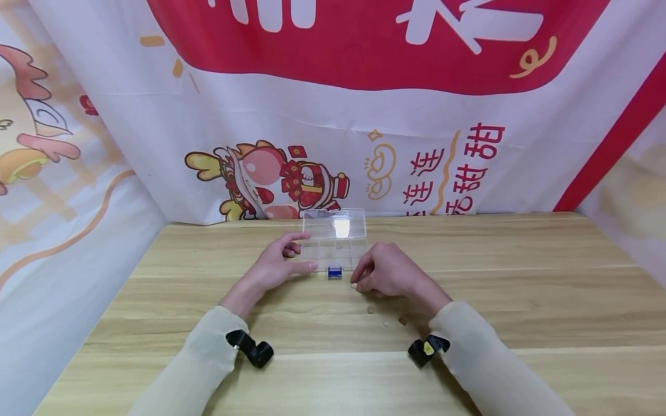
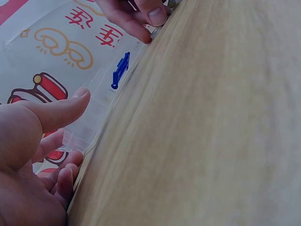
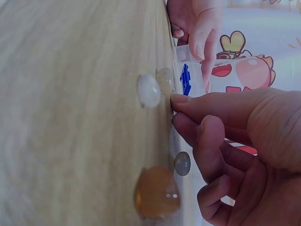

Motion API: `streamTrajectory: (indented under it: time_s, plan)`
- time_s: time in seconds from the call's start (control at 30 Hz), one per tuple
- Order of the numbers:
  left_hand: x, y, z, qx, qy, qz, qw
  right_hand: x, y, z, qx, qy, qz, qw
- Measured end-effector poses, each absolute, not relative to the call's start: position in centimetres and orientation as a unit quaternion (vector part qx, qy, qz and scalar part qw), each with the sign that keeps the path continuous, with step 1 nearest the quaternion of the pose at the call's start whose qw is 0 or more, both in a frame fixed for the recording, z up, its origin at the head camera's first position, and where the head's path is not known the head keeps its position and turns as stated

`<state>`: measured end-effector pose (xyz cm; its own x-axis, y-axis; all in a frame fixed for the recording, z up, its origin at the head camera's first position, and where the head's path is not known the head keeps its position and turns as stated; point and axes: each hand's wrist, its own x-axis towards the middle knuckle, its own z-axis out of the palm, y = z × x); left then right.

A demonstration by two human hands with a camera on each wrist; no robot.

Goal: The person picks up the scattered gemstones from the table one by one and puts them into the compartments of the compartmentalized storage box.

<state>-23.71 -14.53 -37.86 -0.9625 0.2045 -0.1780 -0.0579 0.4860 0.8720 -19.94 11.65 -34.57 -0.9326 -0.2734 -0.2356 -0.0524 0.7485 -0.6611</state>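
A clear plastic compartment box (image 1: 333, 249) with a blue latch (image 1: 335, 273) stands near the back of the table, its clear lid (image 1: 333, 224) raised. My left hand (image 1: 276, 263) is at the box's left end, fingers relaxed beside the corner and thumb stretched along the front. At the front right of the box, my right hand (image 1: 387, 270) pinches a small pale stone (image 1: 354, 286) between thumb and forefinger, low over the table. Near that hand lie an orange stone (image 3: 157, 192), a white stone (image 3: 149, 89), a pale yellowish stone (image 3: 164, 80) and a grey stone (image 3: 182, 163).
The wooden table (image 1: 312, 381) runs back to a printed cloth (image 1: 322, 110) hanging just behind the box. More printed cloth hangs at both sides. Black wrist cameras sit on both sleeves, close over the table.
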Motion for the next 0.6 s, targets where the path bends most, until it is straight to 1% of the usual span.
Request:
streamTrajectory:
  time_s: [0.6]
  plan:
    - [-23.71,-14.52,-37.85,0.044,0.852,0.505,0.129,-19.89,11.64,-34.58,-0.101,0.927,-0.327,0.154]
